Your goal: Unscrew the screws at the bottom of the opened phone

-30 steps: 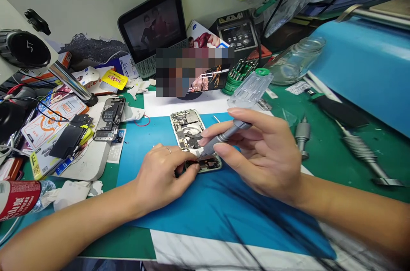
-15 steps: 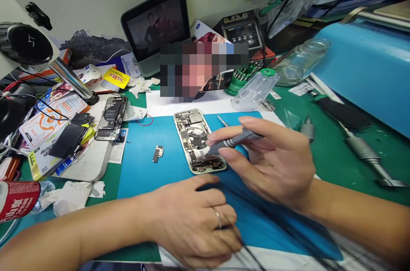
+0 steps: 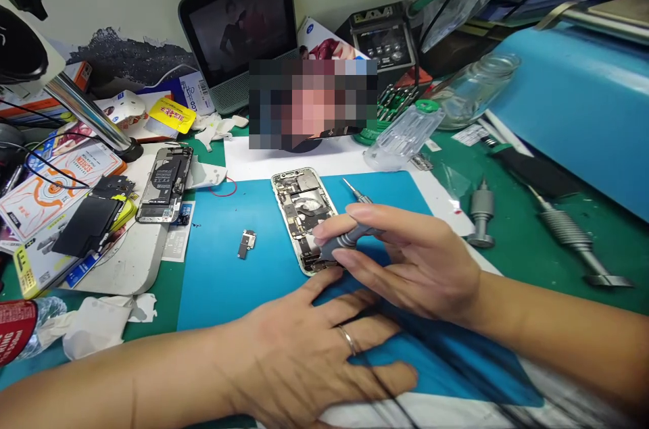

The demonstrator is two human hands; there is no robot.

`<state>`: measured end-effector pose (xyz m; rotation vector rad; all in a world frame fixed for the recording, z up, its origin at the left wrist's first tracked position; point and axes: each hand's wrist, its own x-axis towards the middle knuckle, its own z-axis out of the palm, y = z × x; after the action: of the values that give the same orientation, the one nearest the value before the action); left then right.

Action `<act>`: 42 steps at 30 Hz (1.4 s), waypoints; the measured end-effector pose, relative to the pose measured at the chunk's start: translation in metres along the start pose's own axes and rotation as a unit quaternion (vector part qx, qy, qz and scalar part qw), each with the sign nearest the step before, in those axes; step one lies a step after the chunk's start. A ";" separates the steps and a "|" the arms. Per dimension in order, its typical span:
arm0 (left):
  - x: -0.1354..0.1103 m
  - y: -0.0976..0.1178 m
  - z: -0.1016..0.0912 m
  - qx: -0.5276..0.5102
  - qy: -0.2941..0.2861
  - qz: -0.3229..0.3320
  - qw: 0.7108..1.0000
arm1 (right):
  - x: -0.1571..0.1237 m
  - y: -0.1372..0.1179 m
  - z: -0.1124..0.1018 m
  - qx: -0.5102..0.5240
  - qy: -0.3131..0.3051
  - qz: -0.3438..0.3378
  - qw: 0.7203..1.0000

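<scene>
My left hand, with a ring on one finger, lies low over the blue mat, its fingers spread. Its index fingertip is at the bottom edge of an opened phone with bare inner parts showing. Between the thumb and fingers of my right hand is a grey ridged screwdriver, slanting with its broad end over the phone's lower part; the rest is hidden by the hand. Just behind, the slim tip of another screwdriver shows on the mat. A small phone part lies left of the phone.
A second opened phone rests on a white base at left, beside boxes and a microscope post. Grey screwdrivers and a ridged tool are at right. A glass jar and a tablet-like screen stand behind.
My left hand's fingers have gone from curled to spread, and its index finger has come to the phone's bottom edge. My right hand has shifted left and down with the screwdriver. The view has turned slightly.
</scene>
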<state>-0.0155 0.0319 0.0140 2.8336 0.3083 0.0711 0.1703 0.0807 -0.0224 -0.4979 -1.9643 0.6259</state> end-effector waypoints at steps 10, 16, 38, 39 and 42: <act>0.000 0.004 0.000 0.003 -0.011 -0.022 1.000 | -0.001 0.001 0.001 -0.003 -0.009 -0.011 1.000; 0.000 0.002 -0.001 0.004 -0.003 -0.012 1.000 | 0.002 -0.002 -0.002 0.002 -0.026 -0.011 1.000; -0.001 0.002 -0.002 -0.004 -0.027 -0.020 0.999 | 0.017 -0.006 -0.008 -0.069 -0.059 -0.134 0.987; -0.001 0.002 -0.002 -0.003 -0.024 -0.019 1.000 | 0.017 -0.006 -0.009 -0.066 -0.064 -0.138 0.986; -0.001 0.002 -0.003 -0.004 -0.024 -0.016 1.000 | 0.017 -0.006 -0.010 -0.096 -0.042 -0.137 0.985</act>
<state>-0.0162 0.0308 0.0171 2.8172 0.3424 -0.0026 0.1714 0.0884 -0.0032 -0.3126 -2.1379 0.2884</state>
